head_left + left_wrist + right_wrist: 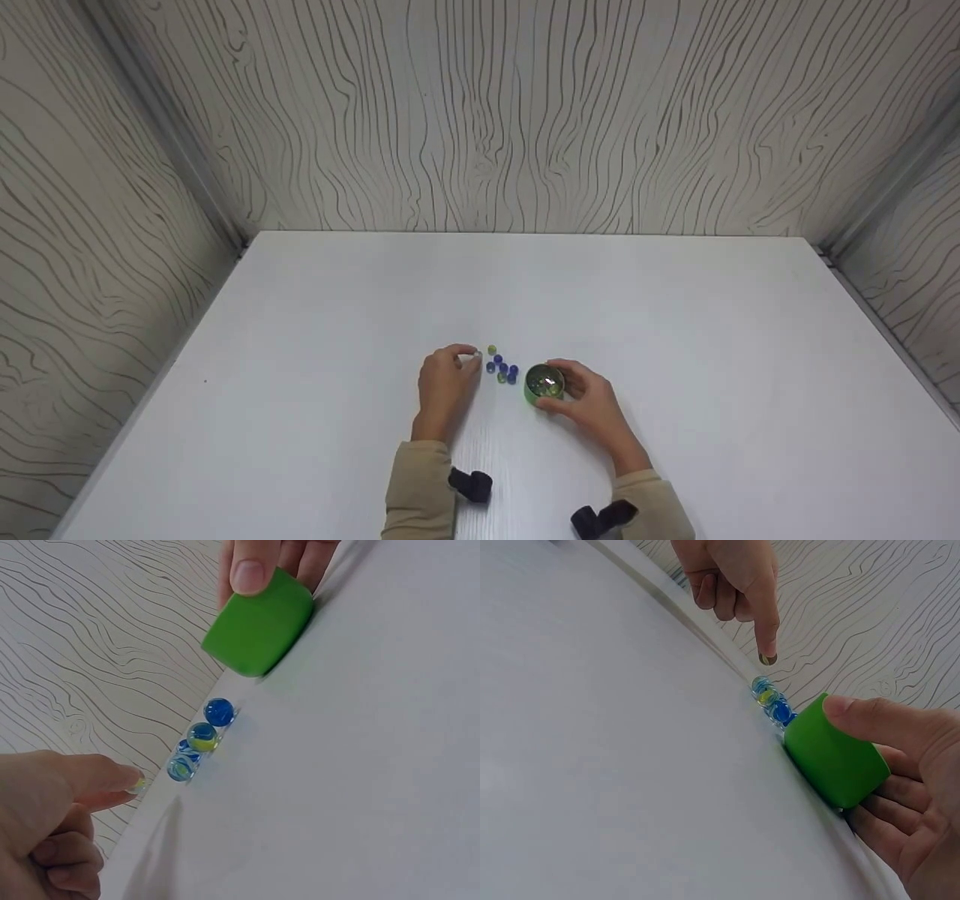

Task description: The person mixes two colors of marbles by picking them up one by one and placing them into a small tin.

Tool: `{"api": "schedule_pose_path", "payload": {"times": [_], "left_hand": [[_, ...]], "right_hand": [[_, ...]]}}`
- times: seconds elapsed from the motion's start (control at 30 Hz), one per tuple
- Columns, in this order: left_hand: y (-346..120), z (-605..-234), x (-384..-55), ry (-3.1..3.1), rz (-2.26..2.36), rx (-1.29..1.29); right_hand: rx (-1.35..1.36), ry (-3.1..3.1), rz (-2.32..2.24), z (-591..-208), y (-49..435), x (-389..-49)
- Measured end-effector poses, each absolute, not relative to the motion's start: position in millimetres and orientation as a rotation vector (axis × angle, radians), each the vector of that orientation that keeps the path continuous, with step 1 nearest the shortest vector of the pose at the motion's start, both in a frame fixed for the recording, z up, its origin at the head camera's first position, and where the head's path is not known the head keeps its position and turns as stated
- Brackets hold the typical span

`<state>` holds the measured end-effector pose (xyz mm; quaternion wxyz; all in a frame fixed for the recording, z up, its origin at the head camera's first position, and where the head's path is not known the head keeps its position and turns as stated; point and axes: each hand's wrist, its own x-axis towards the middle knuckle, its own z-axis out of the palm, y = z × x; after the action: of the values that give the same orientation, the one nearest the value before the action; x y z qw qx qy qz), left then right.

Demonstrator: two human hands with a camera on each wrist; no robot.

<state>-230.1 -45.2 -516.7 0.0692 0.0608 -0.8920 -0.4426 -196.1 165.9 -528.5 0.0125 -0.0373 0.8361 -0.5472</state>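
Between its thumb and index finger my left hand [445, 386] pinches a small clear glass marble [137, 784], its other fingers curled in the left wrist view. My right hand [592, 405] grips a small green cup [832, 757], thumb on the near side and fingers round the far side. Inside the cup, seen from the head view, some shiny marbles [553, 390] show. Several blue and yellow-green marbles [503, 368] lie in a loose cluster on the table between the two hands. In the left wrist view a dark blue marble [219, 712] lies nearest the cup.
The white table [300, 315] reaches to a wood-grain patterned back wall [480, 120], with similar panels at both sides. A black wrist camera [471, 486] sits on the left sleeve and another [602, 519] on the right.
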Motion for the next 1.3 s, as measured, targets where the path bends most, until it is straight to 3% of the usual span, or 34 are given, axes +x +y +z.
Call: {"api": "schedule_pose_path", "payload": {"times": [1.3], "left_hand": [[-43, -503, -224, -2.702, -1.269, 0.022]], "right_hand": [[-0.119, 2.61, -1.701, -530, 166, -198]]}}
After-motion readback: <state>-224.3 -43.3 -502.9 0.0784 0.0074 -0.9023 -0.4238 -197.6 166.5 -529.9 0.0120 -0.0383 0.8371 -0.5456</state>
